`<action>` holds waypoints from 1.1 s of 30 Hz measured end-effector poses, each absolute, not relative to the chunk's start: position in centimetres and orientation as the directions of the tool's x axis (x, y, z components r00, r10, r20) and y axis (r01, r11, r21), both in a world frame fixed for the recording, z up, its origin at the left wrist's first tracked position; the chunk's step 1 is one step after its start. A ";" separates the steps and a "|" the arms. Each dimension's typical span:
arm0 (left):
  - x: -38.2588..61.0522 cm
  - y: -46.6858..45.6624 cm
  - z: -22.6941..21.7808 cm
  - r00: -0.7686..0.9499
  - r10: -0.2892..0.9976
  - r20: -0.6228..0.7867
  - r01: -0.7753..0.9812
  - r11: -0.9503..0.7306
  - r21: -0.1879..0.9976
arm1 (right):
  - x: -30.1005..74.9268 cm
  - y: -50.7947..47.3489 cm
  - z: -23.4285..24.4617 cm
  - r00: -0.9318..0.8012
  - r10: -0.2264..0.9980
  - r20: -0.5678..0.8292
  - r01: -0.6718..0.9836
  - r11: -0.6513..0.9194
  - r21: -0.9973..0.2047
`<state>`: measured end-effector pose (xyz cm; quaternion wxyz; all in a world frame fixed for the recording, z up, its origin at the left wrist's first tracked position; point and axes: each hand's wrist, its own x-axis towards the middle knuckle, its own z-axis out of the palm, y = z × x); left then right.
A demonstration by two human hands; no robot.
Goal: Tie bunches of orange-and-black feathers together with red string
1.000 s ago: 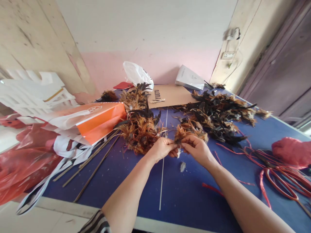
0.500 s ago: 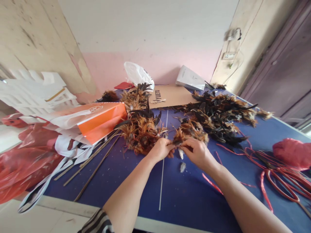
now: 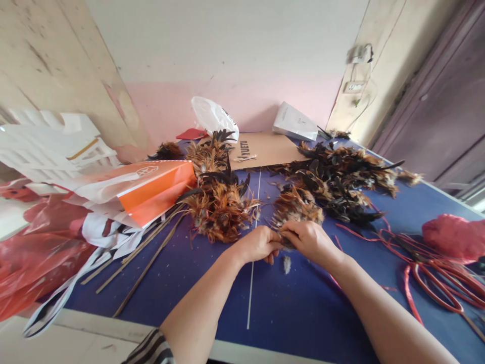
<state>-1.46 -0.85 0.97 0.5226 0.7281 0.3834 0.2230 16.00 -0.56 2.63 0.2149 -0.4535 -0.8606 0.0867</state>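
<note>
My left hand (image 3: 261, 244) and my right hand (image 3: 309, 241) meet over the blue table, thumbs and fingertips pinched together. Between them is a small feather (image 3: 287, 243), greyish and mostly covered by my fingers. Just beyond my right hand lies a loose pile of brown feathers (image 3: 297, 205). A bushy bundle of orange-brown and black feathers (image 3: 222, 207) rests to the left, apart from my left hand. One grey fluffy feather (image 3: 287, 264) lies on the tabletop below my fingertips.
Black and brown feathers (image 3: 337, 177) are heaped at the right, near red-handled scissors (image 3: 435, 283) and a ball of pink plastic string (image 3: 452, 237). To the left are thin sticks (image 3: 147, 265) and an orange paper bag (image 3: 159, 189). A cardboard sheet (image 3: 273, 149) lies at the back.
My hands have moved slightly down and closer together. The dark feather tuft that showed between them is now mostly hidden by my fingers. The view has shifted slightly.
</note>
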 end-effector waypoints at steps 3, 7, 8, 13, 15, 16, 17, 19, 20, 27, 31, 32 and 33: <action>-1.2 -0.8 0.5 0.555 0.832 -0.004 0.356 -0.232 0.905 | 16.1 -0.5 2.6 -0.454 0.839 0.301 0.745 0.542 -0.388; -0.9 -0.8 0.3 0.483 0.872 0.078 0.330 -0.263 0.907 | 16.2 -0.4 2.5 -0.422 0.866 0.268 0.726 0.500 -0.473; -0.9 -0.8 0.3 0.474 0.877 0.084 0.320 -0.260 0.911 | 16.3 -0.4 2.5 -0.417 0.873 0.252 0.721 0.487 -0.492; -1.2 -0.8 0.3 0.527 0.850 0.012 0.337 -0.222 0.915 | 16.4 -0.4 3.0 -0.486 0.823 0.294 0.680 0.568 -0.464; -1.3 -1.0 0.5 0.583 0.812 -0.035 0.327 -0.194 0.925 | 16.6 -0.2 3.3 -0.546 0.770 0.330 0.616 0.636 -0.465; -1.3 -1.1 0.7 0.612 0.788 -0.060 0.307 -0.167 0.937 | 16.8 -0.1 3.4 -0.569 0.753 0.330 0.573 0.651 -0.498; -1.2 -1.2 1.0 0.643 0.762 -0.081 0.276 -0.132 0.952 | 17.0 0.1 3.4 -0.586 0.748 0.311 0.527 0.643 -0.555; -1.2 -1.5 1.7 0.694 0.714 -0.093 0.184 -0.051 0.982 | 17.4 0.5 3.1 -0.591 0.771 0.236 0.427 0.548 -0.719; -1.2 -1.6 2.1 0.700 0.710 -0.073 0.122 -0.018 0.992 | 17.6 0.8 2.8 -0.577 0.793 0.196 0.372 0.469 -0.801; -1.1 -0.7 2.5 0.340 0.939 0.058 -0.184 0.006 0.983 | 16.8 0.9 1.6 -0.386 0.916 0.112 0.285 0.234 -0.930; -0.6 -0.1 1.5 0.210 0.977 0.039 -0.194 0.002 0.981 | 15.7 0.0 1.9 -0.348 0.894 0.281 0.508 0.432 -0.745; -0.5 -0.1 1.3 0.175 0.983 0.046 -0.188 -0.012 0.982 | 15.5 -0.2 2.0 -0.359 0.874 0.328 0.536 0.480 -0.694; -0.4 0.0 1.2 0.142 0.988 0.059 -0.174 -0.034 0.984 | 15.3 -0.4 2.0 -0.375 0.852 0.365 0.554 0.521 -0.650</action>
